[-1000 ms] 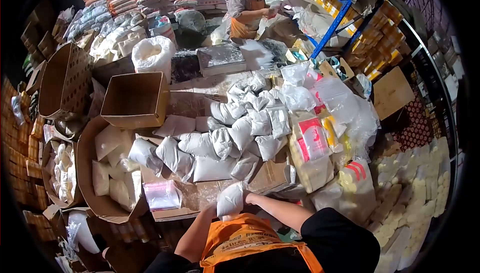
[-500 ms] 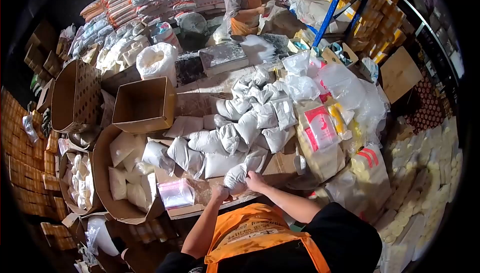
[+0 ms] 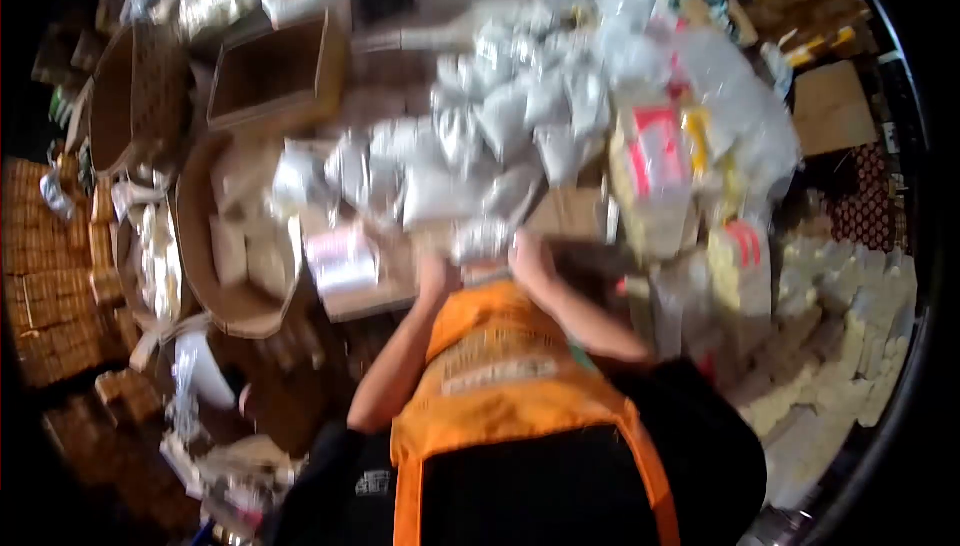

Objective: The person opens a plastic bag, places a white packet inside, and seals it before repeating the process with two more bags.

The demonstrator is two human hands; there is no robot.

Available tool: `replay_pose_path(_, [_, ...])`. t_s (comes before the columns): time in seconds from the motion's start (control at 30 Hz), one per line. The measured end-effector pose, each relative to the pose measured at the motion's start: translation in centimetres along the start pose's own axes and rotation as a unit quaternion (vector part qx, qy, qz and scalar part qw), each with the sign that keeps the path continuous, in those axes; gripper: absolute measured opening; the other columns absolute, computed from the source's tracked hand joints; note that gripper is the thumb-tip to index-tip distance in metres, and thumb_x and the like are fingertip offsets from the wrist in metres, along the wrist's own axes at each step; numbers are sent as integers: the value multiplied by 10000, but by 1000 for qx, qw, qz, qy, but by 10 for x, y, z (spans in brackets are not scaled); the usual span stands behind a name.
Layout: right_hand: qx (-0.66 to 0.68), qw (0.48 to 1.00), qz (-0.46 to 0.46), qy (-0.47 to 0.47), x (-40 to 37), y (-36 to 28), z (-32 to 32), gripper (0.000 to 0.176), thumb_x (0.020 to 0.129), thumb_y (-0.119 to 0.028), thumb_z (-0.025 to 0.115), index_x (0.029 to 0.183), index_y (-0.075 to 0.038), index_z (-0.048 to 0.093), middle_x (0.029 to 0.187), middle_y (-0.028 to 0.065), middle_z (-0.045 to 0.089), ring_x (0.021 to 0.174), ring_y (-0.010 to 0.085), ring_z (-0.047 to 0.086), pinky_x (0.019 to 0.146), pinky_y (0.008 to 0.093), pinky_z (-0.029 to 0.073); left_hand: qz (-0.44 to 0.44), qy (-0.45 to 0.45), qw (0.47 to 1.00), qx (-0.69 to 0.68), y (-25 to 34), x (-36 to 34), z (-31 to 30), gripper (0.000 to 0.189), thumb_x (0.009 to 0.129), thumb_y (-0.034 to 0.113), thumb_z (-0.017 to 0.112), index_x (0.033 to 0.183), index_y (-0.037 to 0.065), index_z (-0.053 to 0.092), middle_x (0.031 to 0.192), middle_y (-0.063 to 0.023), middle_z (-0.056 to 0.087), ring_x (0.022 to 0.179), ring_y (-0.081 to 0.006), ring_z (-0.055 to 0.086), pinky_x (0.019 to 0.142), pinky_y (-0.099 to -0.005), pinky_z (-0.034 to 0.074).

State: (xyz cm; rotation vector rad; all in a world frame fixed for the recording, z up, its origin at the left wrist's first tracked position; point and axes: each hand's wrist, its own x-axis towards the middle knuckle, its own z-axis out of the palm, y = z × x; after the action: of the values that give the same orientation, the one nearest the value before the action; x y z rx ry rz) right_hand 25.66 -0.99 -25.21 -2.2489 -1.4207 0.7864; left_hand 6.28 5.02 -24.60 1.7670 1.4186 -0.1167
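Observation:
At the near edge of the table, a plastic bag filled with something white [image 3: 484, 239] is between my two hands. My left hand [image 3: 437, 274] is closed at its left side, and my right hand [image 3: 531, 256] is closed at its right side. Motion blur smears the fingertips. Just beyond lies a heap of similar filled white bags [image 3: 440, 191]. A pack of clear and pink plastic bags [image 3: 342, 258] lies to the left of my left hand.
Left of the table stand a large carton holding pale bags [image 3: 190, 256] and a brown box [image 3: 270, 71]. On the right are a pink-and-white package [image 3: 658, 156] and clear plastic wrap [image 3: 745, 136]. Pale stacked packs [image 3: 840, 336] fill the far right.
The camera has tipped downward, so the table sits higher in view and the co-worker is out of frame. My hands, still on the bag, appear nearer my apron.

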Motion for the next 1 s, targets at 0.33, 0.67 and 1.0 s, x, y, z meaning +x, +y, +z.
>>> replay_pose_path(0.33, [-153, 975, 93, -128, -1, 19, 5, 239, 784, -190, 564, 904, 12, 607, 900, 252, 648, 882, 403, 633, 780, 489, 512, -93, 18, 971, -219, -9, -7, 44, 213, 845, 9, 459, 704, -71, 597, 556, -148, 617, 472, -213, 642, 439, -327, 518])
replay_pose_path(0.67, [-107, 987, -56, -105, 30, 8, -29, 173, 847, -124, 514, 757, 0, 594, 755, 261, 618, 768, 431, 619, 668, 519, 482, -137, 29, 968, -211, 3, 4, 25, 139, 842, 86, 550, 846, -44, 600, 594, -139, 636, 496, -195, 646, 461, -308, 513])
replay_pose_path(1.0, [49, 996, 41, 61, 24, 42, 25, 99, 874, -91, 512, 830, -25, 571, 773, 219, 613, 773, 422, 594, 651, 475, 450, -117, -179, 974, -72, -5, 19, 52, 228, 822, 129, 571, 927, -62, 637, 678, -161, 669, 627, -303, 682, 594, -414, 547])
